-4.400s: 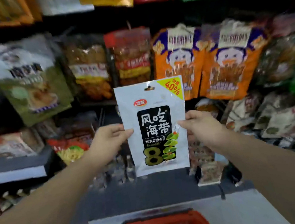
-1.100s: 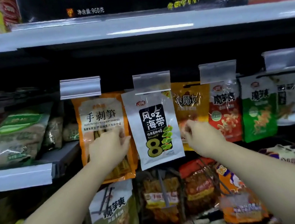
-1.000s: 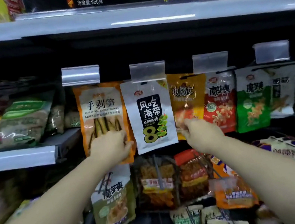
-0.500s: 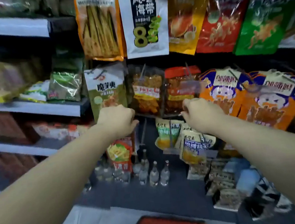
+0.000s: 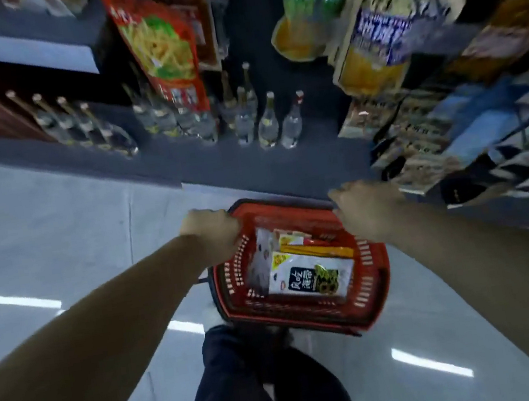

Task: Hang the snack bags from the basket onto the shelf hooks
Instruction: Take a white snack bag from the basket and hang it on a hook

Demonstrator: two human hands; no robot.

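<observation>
The red basket (image 5: 367, 255) stands on the grey floor just in front of my legs. Inside lies a white seaweed snack bag (image 5: 308, 277) with a black label, face up. An orange-yellow bag (image 5: 318, 251) sits behind it, and another white bag (image 5: 261, 262) leans on the left wall. My left hand (image 5: 213, 233) hovers over the basket's left far corner with its fingers curled and nothing in it. My right hand (image 5: 364, 210) is over the right far corner, also curled and holding nothing. The shelf hooks are out of view.
Several glass bottles (image 5: 265, 122) stand on the dark bottom shelf (image 5: 251, 164) beyond the basket. A red fries bag (image 5: 164, 51) and yellow-purple bags (image 5: 370, 42) hang above them. More packets (image 5: 416, 131) pile up at the right. My dark trouser legs (image 5: 265, 387) are below.
The white seaweed bag I held was left hanging on a hook. My view then swung down from the shelf to the basket, and both empty hands dropped towards it.
</observation>
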